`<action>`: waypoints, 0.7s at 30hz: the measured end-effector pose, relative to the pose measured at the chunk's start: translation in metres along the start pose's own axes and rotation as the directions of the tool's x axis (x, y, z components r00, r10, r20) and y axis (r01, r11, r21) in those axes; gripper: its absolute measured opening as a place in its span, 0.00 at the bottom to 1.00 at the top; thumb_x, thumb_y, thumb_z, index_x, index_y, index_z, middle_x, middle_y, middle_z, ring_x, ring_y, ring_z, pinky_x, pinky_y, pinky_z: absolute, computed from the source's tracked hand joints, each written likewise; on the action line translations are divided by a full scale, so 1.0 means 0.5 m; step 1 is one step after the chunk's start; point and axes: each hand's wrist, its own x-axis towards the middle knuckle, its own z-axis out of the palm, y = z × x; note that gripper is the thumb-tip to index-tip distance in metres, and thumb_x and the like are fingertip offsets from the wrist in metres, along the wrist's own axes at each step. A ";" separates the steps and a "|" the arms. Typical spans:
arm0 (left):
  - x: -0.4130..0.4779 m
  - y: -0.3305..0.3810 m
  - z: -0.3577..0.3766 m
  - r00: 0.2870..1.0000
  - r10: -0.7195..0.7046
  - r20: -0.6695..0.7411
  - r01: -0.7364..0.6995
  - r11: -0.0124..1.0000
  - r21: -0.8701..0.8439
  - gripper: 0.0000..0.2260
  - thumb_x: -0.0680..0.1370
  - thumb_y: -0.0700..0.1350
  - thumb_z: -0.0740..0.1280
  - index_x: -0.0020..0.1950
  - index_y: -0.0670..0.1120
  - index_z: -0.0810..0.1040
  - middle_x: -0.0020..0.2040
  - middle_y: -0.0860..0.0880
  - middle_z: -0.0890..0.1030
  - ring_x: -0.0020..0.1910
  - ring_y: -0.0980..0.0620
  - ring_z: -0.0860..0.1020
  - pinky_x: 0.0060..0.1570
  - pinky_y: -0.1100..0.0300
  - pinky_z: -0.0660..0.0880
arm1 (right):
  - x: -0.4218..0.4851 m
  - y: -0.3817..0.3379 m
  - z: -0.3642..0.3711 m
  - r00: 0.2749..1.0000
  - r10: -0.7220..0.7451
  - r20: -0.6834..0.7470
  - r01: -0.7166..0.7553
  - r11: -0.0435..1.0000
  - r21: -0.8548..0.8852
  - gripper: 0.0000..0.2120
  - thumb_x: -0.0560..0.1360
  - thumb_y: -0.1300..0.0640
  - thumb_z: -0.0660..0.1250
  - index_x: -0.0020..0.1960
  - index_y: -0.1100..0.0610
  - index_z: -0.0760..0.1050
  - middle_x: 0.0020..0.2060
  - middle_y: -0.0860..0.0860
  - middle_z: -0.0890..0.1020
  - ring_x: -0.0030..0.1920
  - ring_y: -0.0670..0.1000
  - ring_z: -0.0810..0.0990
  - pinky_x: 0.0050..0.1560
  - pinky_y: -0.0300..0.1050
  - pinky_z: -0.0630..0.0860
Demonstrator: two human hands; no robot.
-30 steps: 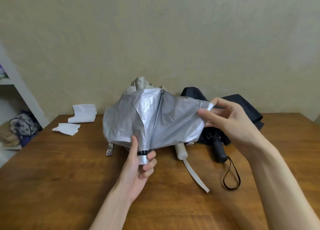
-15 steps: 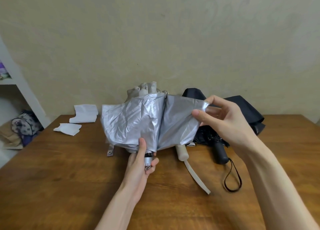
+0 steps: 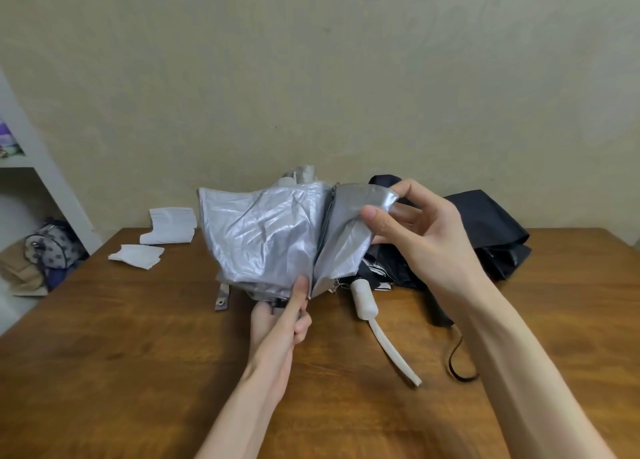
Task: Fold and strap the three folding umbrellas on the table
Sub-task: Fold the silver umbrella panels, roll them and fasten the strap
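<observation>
Silver umbrella: held above tabletop, left hand clamped on its base, right hand pinching a panel, unstrapped; black umbrella and a third lie loose behind.

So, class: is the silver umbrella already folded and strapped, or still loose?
Still loose. The silver umbrella has its panels spread between the left hand and right hand, unstrapped.
</observation>
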 end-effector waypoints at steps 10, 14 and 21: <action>0.000 -0.009 -0.001 0.996 -0.020 -0.091 0.014 0.998 -0.066 0.25 0.83 0.56 0.68 0.66 0.35 0.75 0.41 0.45 0.76 0.29 0.55 0.69 0.23 0.67 0.61 | 0.004 0.009 0.008 0.994 0.024 -0.103 -0.026 1.000 -0.016 0.08 0.82 0.63 0.72 0.55 0.66 0.74 0.49 0.62 0.88 0.51 0.63 0.88 0.52 0.55 0.84; -0.002 -0.012 -0.002 0.993 0.001 -0.117 -0.011 0.997 -0.082 0.21 0.85 0.57 0.65 0.68 0.41 0.76 0.40 0.45 0.76 0.29 0.55 0.68 0.24 0.67 0.61 | 0.008 0.025 -0.006 0.951 0.168 -0.259 -0.181 0.983 -0.026 0.16 0.82 0.61 0.72 0.65 0.48 0.74 0.50 0.55 0.89 0.51 0.55 0.89 0.58 0.57 0.85; -0.003 -0.015 0.000 0.988 0.032 -0.154 -0.048 0.994 -0.102 0.17 0.84 0.57 0.65 0.66 0.47 0.78 0.40 0.47 0.76 0.30 0.55 0.68 0.28 0.66 0.64 | 0.017 0.074 0.027 0.944 -0.236 -0.232 0.007 0.716 -0.698 0.31 0.78 0.44 0.74 0.77 0.49 0.69 0.72 0.51 0.70 0.73 0.52 0.69 0.73 0.56 0.69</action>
